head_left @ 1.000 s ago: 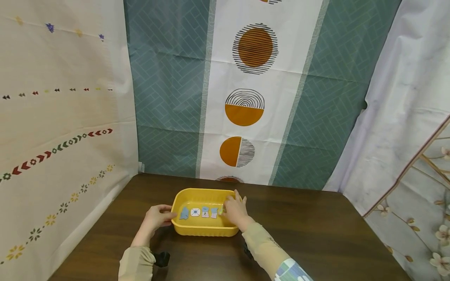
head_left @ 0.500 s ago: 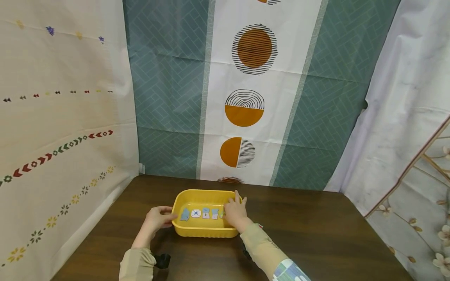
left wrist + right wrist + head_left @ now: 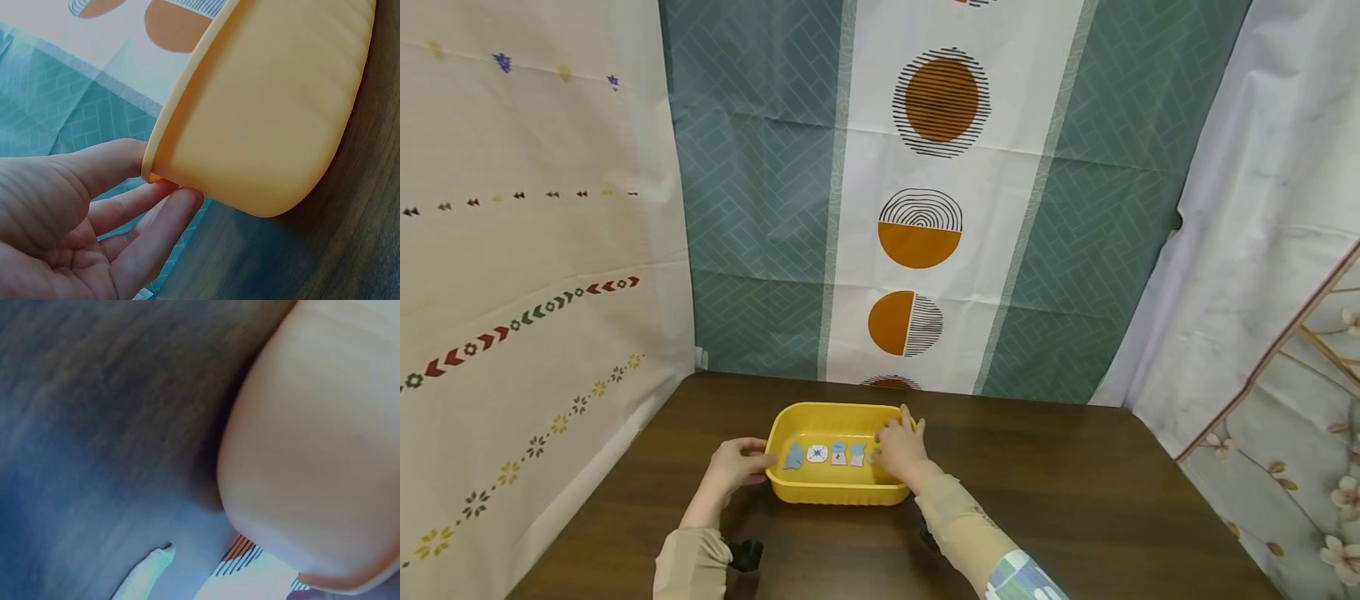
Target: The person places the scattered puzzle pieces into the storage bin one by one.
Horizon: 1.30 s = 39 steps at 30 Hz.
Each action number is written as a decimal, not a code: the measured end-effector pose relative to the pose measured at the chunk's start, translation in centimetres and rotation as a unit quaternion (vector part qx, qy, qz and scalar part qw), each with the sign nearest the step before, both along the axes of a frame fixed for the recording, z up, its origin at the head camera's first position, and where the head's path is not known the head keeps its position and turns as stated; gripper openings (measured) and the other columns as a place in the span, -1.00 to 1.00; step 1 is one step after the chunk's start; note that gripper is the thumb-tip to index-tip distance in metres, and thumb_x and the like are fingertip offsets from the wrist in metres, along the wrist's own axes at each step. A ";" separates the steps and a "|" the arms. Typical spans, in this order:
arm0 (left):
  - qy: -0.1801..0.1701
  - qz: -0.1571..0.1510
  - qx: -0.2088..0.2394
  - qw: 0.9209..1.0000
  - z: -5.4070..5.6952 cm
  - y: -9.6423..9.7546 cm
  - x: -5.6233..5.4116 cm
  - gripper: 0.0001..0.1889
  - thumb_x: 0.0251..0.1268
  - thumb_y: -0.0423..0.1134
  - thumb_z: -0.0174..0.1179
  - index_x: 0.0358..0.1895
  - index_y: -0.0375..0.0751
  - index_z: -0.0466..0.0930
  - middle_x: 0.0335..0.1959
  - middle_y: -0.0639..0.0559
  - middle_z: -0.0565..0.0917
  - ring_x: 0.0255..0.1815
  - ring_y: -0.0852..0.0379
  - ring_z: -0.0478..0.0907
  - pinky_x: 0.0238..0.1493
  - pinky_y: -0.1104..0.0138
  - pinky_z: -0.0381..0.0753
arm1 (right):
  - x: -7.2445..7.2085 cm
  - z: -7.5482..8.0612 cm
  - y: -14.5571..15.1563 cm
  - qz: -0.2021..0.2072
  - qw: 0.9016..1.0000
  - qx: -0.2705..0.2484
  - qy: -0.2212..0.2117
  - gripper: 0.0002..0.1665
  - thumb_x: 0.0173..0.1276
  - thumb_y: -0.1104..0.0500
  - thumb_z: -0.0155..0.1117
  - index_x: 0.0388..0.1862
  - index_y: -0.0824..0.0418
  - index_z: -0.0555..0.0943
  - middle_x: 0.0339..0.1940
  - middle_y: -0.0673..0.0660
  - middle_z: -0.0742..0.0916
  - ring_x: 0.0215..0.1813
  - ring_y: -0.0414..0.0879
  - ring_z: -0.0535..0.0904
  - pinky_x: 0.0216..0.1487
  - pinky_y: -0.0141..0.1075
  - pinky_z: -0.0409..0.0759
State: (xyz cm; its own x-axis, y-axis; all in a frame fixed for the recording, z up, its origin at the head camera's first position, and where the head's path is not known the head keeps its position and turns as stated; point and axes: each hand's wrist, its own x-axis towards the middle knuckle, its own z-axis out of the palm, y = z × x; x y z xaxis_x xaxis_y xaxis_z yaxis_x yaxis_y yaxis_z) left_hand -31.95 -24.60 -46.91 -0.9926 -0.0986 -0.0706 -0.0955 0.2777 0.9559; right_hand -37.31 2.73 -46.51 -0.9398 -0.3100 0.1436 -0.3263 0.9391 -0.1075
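A yellow plastic tub (image 3: 842, 493) stands on the brown table. At its left end my left hand (image 3: 735, 467) grips the rim, thumb over it and fingers below on the outer wall, as the left wrist view shows. Several small flat pieces lie in a row on the tub's floor: a blue irregular piece (image 3: 793, 456), a white piece with a blue star (image 3: 817, 453) and two blue-and-pink pieces (image 3: 838, 453). My right hand (image 3: 904, 450) reaches over the right end, fingertips low inside by a small piece they mostly hide; I cannot tell whether they pinch it.
The dark wooden table (image 3: 1037, 492) extends to both sides of the tub and in front of it. A patterned curtain (image 3: 760, 208) hangs behind, with light cloths at the left and right. Black wrist gear (image 3: 747, 555) sits beneath the left forearm.
The green piece by my right fingertips shows less than before. Both hands stay at the tub's ends, and the row of pieces stays in place.
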 end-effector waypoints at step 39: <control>-0.002 -0.015 -0.005 1.000 0.3 -0.2 -0.2 -0.55 0.21 -0.42 0.29 0.11 -0.66 0.46 -0.11 -0.42 0.65 -0.33 0.05 0.69 -0.24 0.18 0.78 | 2.0 1.3 9.7 -0.067 0.995 -0.075 0.013 -0.70 0.18 0.06 0.47 -0.22 0.22 0.67 0.12 0.29 0.61 0.36 0.39 0.32 0.25 0.51 0.21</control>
